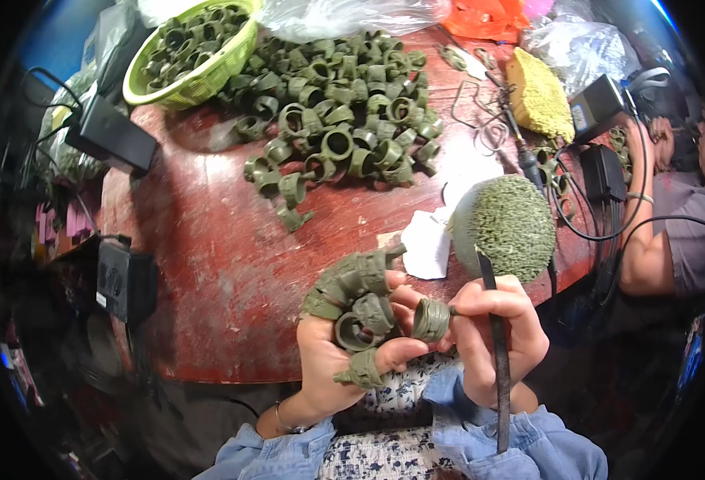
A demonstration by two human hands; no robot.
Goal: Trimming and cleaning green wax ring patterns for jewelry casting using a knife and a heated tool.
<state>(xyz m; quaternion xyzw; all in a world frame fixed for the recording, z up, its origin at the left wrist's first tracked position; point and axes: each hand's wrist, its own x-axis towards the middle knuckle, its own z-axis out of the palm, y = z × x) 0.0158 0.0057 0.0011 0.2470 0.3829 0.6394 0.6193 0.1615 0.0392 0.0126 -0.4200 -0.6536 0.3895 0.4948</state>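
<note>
In front of me, my left hand (318, 364) pinches a green, wax-like ring (431, 322) between thumb and fingers. Several more green rings (344, 286) are worn over the fingers of that hand, and another ring (360, 369) sits around its thumb. My right hand (519, 326) grips a long, flat, dark tool (498, 352), its narrow tip pointing up and away. The right thumb and forefinger are close against the side of the pinched ring; whether they touch it I cannot tell. Just beyond the right hand lies a rounded pad (512, 228) covered with green crumbs.
A heap of green rings (336, 112) covers the far middle of the red table (208, 304). Beside it stands a light-green basket (148, 98) of rings. White paper (426, 246), a yellow sponge-like block (538, 96), a corded pen tool (528, 164) and black boxes (112, 134) surround it. Another person's arm (639, 248) is at right.
</note>
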